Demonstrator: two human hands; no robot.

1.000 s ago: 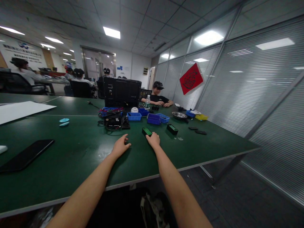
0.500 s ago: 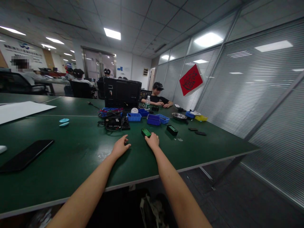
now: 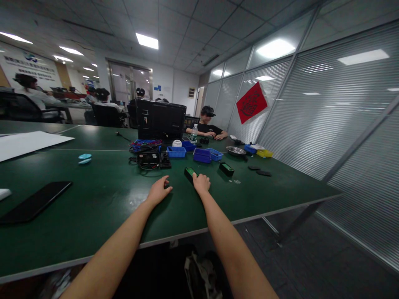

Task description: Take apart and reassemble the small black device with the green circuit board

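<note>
My right hand (image 3: pixel 202 182) is closed around the near end of a small black box (image 3: pixel 188 176) that shows a green circuit board inside. The thumb lies over the box's top, and the fingers on its right side are partly hidden. To the left, my left hand (image 3: pixel 160 191) rests near the tabletop with thumb and fingers apart, holding nothing. A second black box with a green board (image 3: pixel 227 168) stands to the right of my right hand. Close to it lie small clear pieces (image 3: pixel 237 181).
Beyond my hands stand blue bins (image 3: pixel 202 155), a baseball (image 3: pixel 177 143), black electronics with cables (image 3: pixel 149 160) and a monitor (image 3: pixel 161 119). A metal bowl (image 3: pixel 236 151) and flat black pieces (image 3: pixel 264 173) are at right. A person (image 3: pixel 207 124) sits across the green table (image 3: pixel 106 199).
My right hand has shifted slightly over the black box, covering more of its near end. My left hand stays almost still. The view has moved a little.
</note>
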